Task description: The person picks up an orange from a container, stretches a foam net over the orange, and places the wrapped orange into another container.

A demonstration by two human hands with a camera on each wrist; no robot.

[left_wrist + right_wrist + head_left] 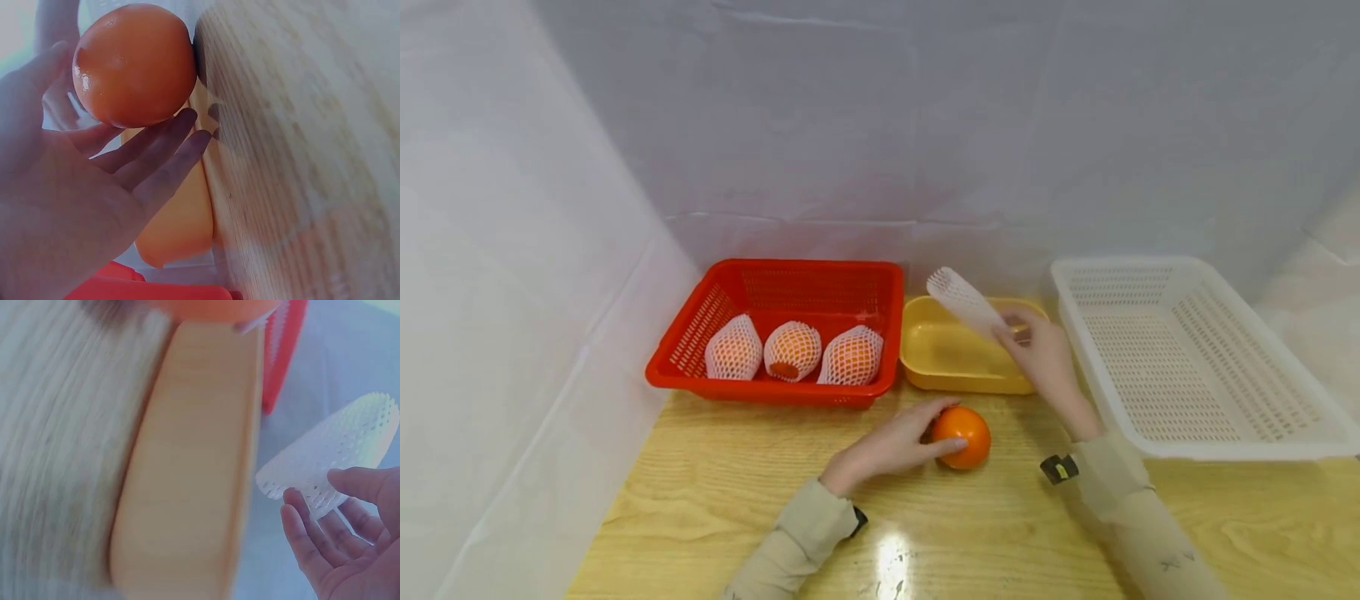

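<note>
On the wooden table sits a bare, glossy orange (962, 437), which shows large in the left wrist view (134, 65). My left hand (891, 446) holds it from the left, thumb on the near side and fingers round the far side. Above the yellow tray (970, 383), my right hand (1041, 350) pinches one end of a white foam net sleeve (962, 302). The sleeve (337, 447) looks flattened and without fruit in the right wrist view. Several fingers of the right hand (350, 544) spread below the pinch.
Left of the yellow tray stands a red basket (775, 395) with three net-wrapped oranges (792, 350) in it. A white basket (1247, 450) stands to the right. White sheeting (887, 125) hangs behind and at the sides.
</note>
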